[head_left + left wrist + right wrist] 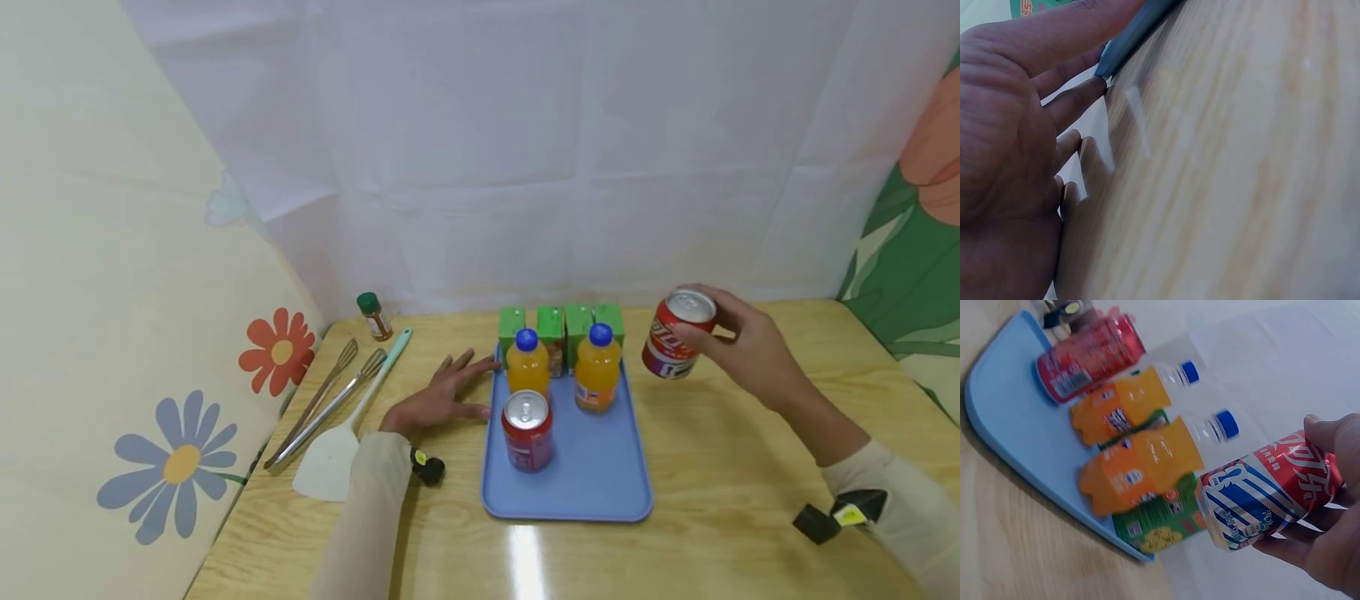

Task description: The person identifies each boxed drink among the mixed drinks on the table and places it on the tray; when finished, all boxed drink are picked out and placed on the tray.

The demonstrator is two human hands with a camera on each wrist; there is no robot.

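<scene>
My right hand grips a red soda can and holds it above the table, to the right of the blue tray. In the right wrist view, the held can shows a blue and white striped lower part. My left hand rests at the tray's left edge, its fingers spread and touching the rim. On the tray stand another red soda can, two orange drink bottles with blue caps, and several green drink cartons along the back.
Left of the tray lie a white spatula with a mint handle, metal tongs and a small green-capped spice jar. A white cloth backdrop hangs behind the wooden table. A flowered cloth stands at the left.
</scene>
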